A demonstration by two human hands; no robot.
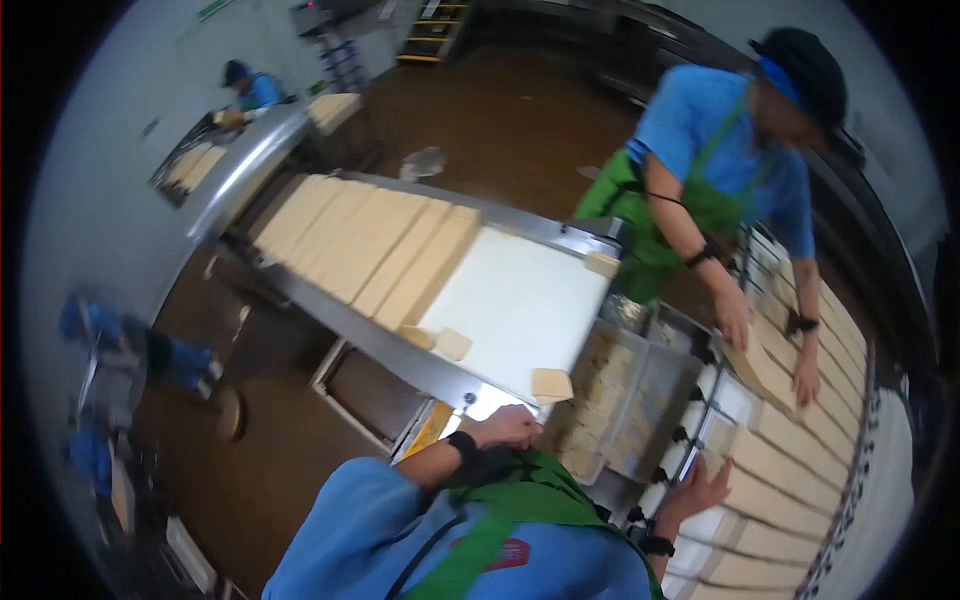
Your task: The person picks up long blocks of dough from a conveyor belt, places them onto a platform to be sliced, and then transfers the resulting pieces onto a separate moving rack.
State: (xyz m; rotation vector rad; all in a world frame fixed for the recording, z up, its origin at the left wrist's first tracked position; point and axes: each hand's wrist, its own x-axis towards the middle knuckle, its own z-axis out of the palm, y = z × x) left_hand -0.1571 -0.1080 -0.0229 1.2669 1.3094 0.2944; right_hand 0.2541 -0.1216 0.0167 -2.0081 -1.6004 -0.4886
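My left hand (508,427) is curled closed at the near corner of the white conveyor belt (525,300); whether anything is inside it is hidden. Just beyond its fingers lies a pale, dough-like square slice (552,385) at the belt's edge. Another loose square slice (453,345) rests farther left, beside long stacked rows of slices (360,240). My right hand (695,492), fingers spread, is over the near edge of a second line on the right. Close to it run more long rows of pale slices (770,470). I see nothing held in that hand.
Bins with pale scraps (600,400) stand between the two lines. Across from me a co-worker in a green apron (690,180) has both hands on a row of slices. A metal hood (245,170) spans the belt's far end. Other people work at the left.
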